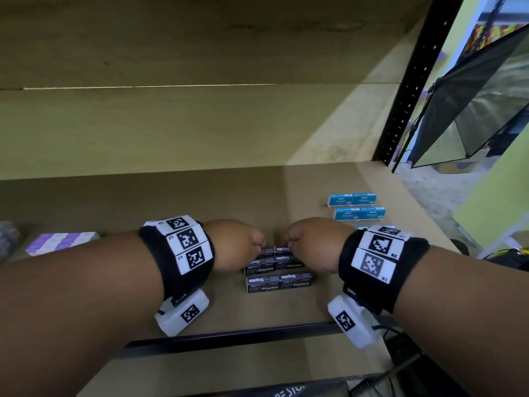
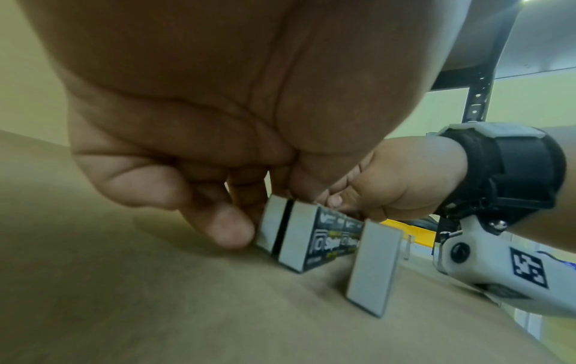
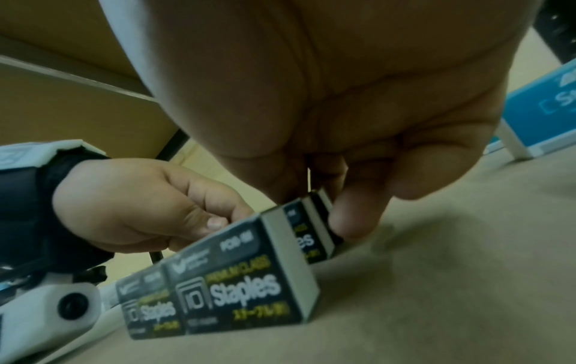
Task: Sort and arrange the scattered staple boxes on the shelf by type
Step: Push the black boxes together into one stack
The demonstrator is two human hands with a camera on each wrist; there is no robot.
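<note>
Black staple boxes — between (gripped by) both hands.

Tan wooden shelf board: black staple boxes in rows near front edge, middle; light-blue staple boxes toward right edge; purple-and-white striped box toward left edge.

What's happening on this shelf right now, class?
A person is sorting staple boxes on a shelf. Both hands are down on the middle group of black boxes: the left hand and the right hand pinch the rear row from either end. Another black row stands just in front, untouched. Blue boxes sit in rows to the right, and purple boxes lie to the left.
</note>
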